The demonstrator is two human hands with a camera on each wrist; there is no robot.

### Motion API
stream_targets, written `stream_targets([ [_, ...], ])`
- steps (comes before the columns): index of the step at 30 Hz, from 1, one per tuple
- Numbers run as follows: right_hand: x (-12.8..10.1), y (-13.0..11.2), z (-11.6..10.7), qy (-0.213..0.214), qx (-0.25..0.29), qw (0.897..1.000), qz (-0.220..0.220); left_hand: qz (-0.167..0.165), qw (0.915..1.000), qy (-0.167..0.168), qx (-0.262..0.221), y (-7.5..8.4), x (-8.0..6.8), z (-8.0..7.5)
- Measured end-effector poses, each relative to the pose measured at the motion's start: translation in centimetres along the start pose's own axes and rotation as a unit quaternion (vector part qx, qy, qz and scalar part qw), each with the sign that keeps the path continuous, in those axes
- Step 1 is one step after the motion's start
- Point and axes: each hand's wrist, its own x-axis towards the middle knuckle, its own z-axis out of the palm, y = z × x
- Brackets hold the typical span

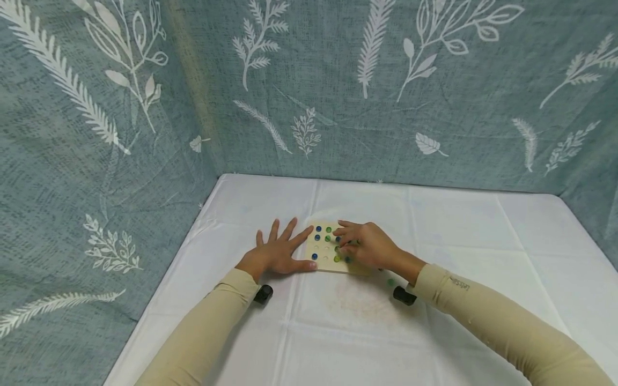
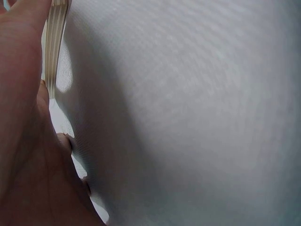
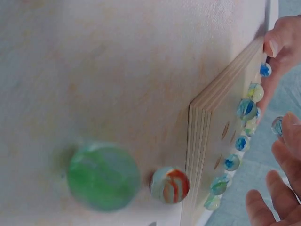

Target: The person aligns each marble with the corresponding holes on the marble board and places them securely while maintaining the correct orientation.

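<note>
A square wooden board [image 1: 322, 266] with rows of round hollows lies on the white cloth. Blue, green and yellowish glass marbles sit in many hollows, among them a blue marble [image 1: 315, 257] near the front left corner. Fingers spread, my left hand [image 1: 275, 255] rests at the board's left edge, its thumb and index fingertip touching it. My right hand [image 1: 375, 247] is over the board's right half and partly hides it. In the right wrist view, its thumb and finger pinch a clear marble with blue swirls [image 3: 277, 126] above the board.
Just off the board's right side, a green marble [image 3: 103, 176] and a marble with orange-red stripes [image 3: 170, 185] lie on the cloth. White cloth covers the table [image 1: 338, 343]. Teal leaf-patterned curtains [image 1: 328, 134] hang behind it and at the sides.
</note>
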Motion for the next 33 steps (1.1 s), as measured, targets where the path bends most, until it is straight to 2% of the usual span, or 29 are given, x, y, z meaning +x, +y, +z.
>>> stream_targets([
  [33,-0.2,1.8,0.1,-0.02,-0.033,0.999,0.017,-0.003,1.0,0.002,-0.001,-0.1,0.3,0.3],
])
